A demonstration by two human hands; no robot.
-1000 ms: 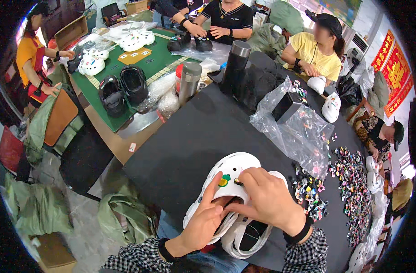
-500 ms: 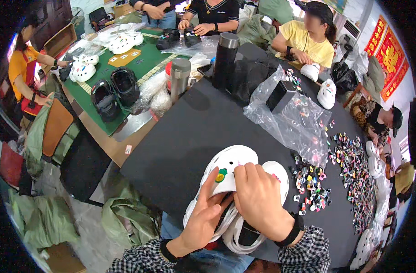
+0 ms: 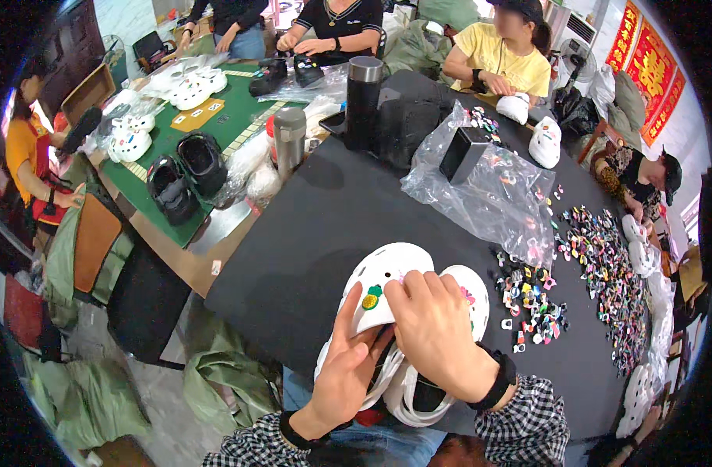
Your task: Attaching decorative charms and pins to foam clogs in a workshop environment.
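Observation:
A white clog [image 3: 395, 260] with holes in its upper points away from me at the table's near edge. A green and yellow pineapple charm [image 3: 371, 297] sits on its upper. My left hand [image 3: 342, 377] grips this clog's side, its fingers partly inside the opening. My right hand [image 3: 441, 335] is closed, with bent fingers pressed on the upper to the right of the pineapple; what lies under the fingertips is hidden. Beside it, partly behind my right hand, is a second white clog [image 3: 469, 282] with a pink flower charm [image 3: 469, 297].
Loose colourful charms [image 3: 531, 307] lie to the right, with a larger pile [image 3: 605, 272] beyond. A clear plastic bag [image 3: 488, 210], a black box [image 3: 463, 156] and a dark thermos [image 3: 364, 105] stand farther back. Black clogs [image 3: 171, 191] rest on the green table. Several people work around.
The view has shifted slightly, moving the surroundings in the picture. Both hands keep their hold on the clog, with my right fingers still on its upper. At far left, a person now lifts a dark shoe.

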